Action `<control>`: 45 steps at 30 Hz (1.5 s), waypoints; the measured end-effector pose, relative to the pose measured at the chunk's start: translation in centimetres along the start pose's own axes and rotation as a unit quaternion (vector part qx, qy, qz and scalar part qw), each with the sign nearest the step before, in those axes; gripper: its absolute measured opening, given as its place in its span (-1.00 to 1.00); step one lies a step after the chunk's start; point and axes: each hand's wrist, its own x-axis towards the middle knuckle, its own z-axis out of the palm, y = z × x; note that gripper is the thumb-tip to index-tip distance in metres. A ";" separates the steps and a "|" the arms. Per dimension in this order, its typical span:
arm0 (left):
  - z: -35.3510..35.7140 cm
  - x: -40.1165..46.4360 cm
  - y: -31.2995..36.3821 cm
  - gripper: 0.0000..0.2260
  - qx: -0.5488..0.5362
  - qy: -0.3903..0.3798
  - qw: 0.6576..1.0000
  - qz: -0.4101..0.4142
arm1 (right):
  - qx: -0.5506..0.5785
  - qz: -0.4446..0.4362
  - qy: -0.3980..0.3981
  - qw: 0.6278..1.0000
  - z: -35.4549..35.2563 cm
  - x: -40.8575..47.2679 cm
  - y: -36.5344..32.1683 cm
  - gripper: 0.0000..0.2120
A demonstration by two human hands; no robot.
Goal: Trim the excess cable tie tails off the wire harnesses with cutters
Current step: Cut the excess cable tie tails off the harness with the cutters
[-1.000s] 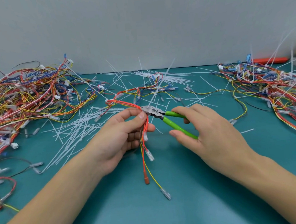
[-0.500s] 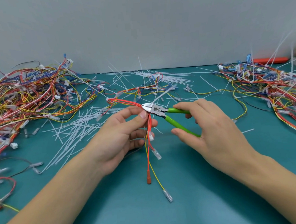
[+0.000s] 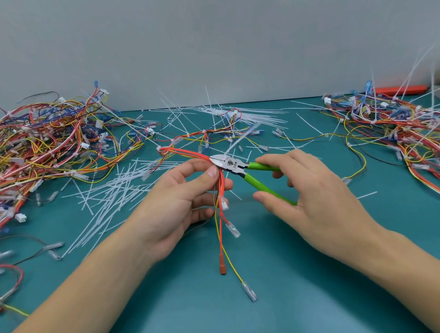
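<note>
Unreadable emblem on cutters [image 3: 230, 164]

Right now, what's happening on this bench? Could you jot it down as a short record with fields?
activity: trimming a cable tie tail off a wire harness
left hand: pinches the held harness between thumb and fingers
right hand: grips the green-handled cutters
cutter tip: at the bundle by the left thumb, a white tie tail sticking up beside it
cut tails: scattered on the teal table
harness piles: one far left, one far right
</note>
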 end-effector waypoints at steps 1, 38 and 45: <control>0.0 0.0 0.0 -0.86 0.000 0.000 1.000 0.000 | 0.015 0.012 -0.006 1.000 0.0 0.0 -0.1 -0.52; 0.3 0.2 -0.4 -0.88 0.025 0.026 0.999 -0.035 | 0.220 0.167 -0.157 0.948 -0.5 0.2 -1.2 -0.51; 0.2 0.3 -0.6 -0.89 0.026 0.029 0.999 -0.038 | 0.029 0.059 -0.095 0.993 -0.8 0.2 -0.5 -0.55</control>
